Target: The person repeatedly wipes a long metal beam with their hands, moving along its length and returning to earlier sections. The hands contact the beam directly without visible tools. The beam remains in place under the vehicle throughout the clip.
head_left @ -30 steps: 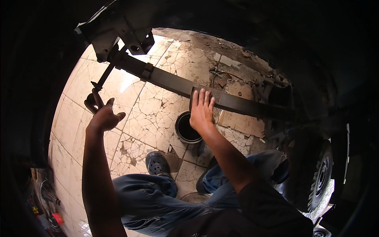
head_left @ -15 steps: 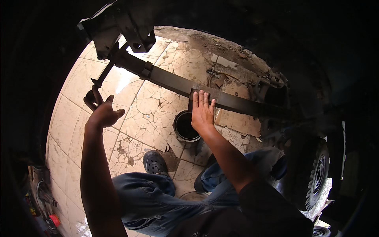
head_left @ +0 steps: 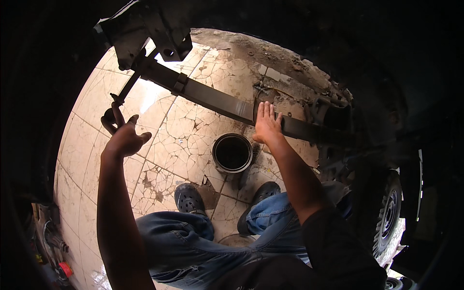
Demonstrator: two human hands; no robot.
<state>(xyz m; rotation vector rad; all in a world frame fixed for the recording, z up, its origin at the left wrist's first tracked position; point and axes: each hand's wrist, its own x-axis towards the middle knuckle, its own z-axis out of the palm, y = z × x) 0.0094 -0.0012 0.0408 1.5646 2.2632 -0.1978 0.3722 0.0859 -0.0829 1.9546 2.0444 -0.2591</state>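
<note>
A long dark leaf spring (head_left: 212, 99) slants across the view from upper left to right, with a clamp band (head_left: 180, 83) around it. My right hand (head_left: 268, 126) lies on it right of centre, fingers stretched out. Under that palm shows the edge of a thin dark sheet (head_left: 257, 107), mostly hidden; its kind cannot be told. At the left, my left hand (head_left: 124, 139) has its fingers apart and thumb out. One fingertip is at the lower end of a dark hanging link (head_left: 128, 90), below a metal bracket (head_left: 166, 46).
An open round can (head_left: 232, 153) with a dark inside stands on the cracked tile floor (head_left: 164, 125) beneath the spring. My clogs (head_left: 189, 198) are planted near it. Broken rubble (head_left: 285, 72) lies farther back. A treaded wheel (head_left: 389, 212) is at the right.
My right hand and the sheet under it have slid right along the leaf spring, uncovering more of the can. My left hand has barely moved.
</note>
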